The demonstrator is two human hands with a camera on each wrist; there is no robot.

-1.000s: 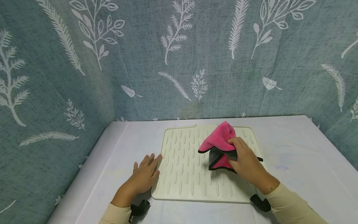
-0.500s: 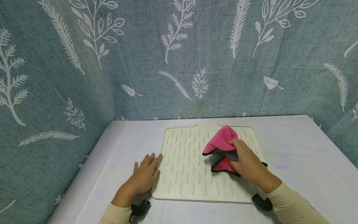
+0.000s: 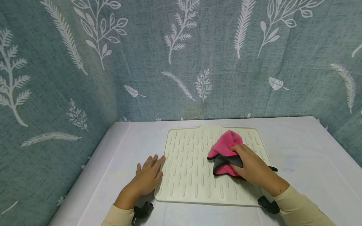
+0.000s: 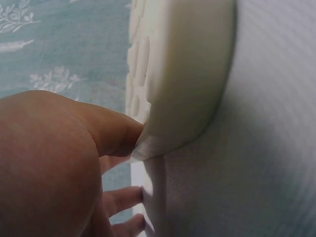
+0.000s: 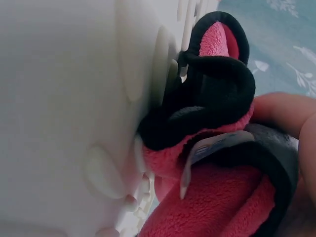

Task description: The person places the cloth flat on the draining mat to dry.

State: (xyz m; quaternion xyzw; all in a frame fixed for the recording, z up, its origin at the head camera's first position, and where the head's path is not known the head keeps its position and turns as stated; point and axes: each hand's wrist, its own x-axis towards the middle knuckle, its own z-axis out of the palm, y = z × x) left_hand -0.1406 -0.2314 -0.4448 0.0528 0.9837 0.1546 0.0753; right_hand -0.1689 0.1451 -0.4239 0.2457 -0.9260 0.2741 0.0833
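My right hand (image 3: 251,164) grips a bunched cleaning cloth (image 3: 226,144), pink on one side and grey on the other, with black edging. The cloth lies against the right half of a cream ridged mat (image 3: 186,175). In the right wrist view, the folds of the cloth (image 5: 212,197) meet the raised ribs, and a small white label (image 5: 212,145) sticks out. My left hand (image 3: 147,177) is flat at the mat's left edge, fingers spread. In the left wrist view its thumb (image 4: 113,131) touches the mat's thick rounded corner (image 4: 192,84), with the other fingers on the tabletop beyond.
The mat lies on a table with a white cover (image 3: 124,147). A blue-green leaf-patterned curtain (image 3: 155,47) rises along the back and sides. Black wrist straps (image 3: 142,210) hang beneath both wrists near the mat's front corners.
My right hand has moved the cloth a little right and towards me, down onto the mat. The left hand stays in place.
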